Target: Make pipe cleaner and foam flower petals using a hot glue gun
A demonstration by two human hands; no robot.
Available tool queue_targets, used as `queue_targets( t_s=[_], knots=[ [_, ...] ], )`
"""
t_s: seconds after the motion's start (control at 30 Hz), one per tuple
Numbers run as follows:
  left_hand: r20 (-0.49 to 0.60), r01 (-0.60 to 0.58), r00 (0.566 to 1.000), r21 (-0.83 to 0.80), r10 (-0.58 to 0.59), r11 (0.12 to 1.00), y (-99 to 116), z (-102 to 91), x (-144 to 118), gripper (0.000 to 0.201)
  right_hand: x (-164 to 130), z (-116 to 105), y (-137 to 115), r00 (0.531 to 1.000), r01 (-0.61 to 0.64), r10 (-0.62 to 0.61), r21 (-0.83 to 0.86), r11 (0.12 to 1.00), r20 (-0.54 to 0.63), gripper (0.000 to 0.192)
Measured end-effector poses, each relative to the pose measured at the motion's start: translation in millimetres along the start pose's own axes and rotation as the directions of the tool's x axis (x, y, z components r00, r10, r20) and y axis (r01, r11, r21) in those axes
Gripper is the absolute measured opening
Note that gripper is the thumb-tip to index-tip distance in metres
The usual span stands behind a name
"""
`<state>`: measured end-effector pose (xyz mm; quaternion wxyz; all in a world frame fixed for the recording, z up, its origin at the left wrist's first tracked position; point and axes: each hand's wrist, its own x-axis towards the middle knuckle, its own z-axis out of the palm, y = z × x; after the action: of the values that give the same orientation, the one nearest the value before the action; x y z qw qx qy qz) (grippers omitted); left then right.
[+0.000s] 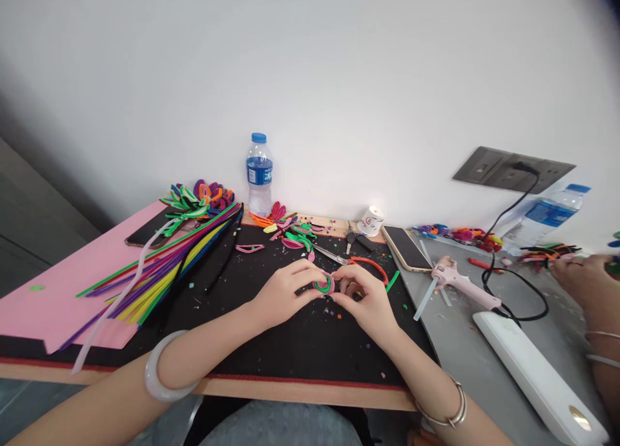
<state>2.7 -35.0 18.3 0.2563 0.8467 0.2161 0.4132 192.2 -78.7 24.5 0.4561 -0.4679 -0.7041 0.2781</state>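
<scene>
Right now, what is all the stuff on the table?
Green-and-pink coiled pipe-cleaner ring: one, between both grips.
Long fuzzy pipe cleaners: many, mixed colours, left.
Clear plastic water bottle: one, blue cap, by the wall.
Orange-handled scissors: one, behind the hands.
Pink hot glue gun: one, right.
Black smartphone: one, right of the mat.
Black work mat: one, centre.
Left hand: grips the ring.
Right hand: grips the ring.

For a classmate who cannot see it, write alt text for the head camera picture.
Two hands, left hand and right hand, pinch a small pink and green coil over a black mat. Colourful pipe cleaners lie left, scissors behind, a glue gun right.
</scene>
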Motion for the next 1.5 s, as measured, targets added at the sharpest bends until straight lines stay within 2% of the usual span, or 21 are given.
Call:
queue_targets(
  t_s=[1.5],
  knots=[
    [0.042, 0.005, 0.999, 0.039, -0.006, 0.999, -0.7, 1.0, 0.9, 0.010, -1.5, -0.1, 1.4, 1.000, 0.022, -0.022, -0.024, 0.999, -0.001, 0.019]
  ],
)
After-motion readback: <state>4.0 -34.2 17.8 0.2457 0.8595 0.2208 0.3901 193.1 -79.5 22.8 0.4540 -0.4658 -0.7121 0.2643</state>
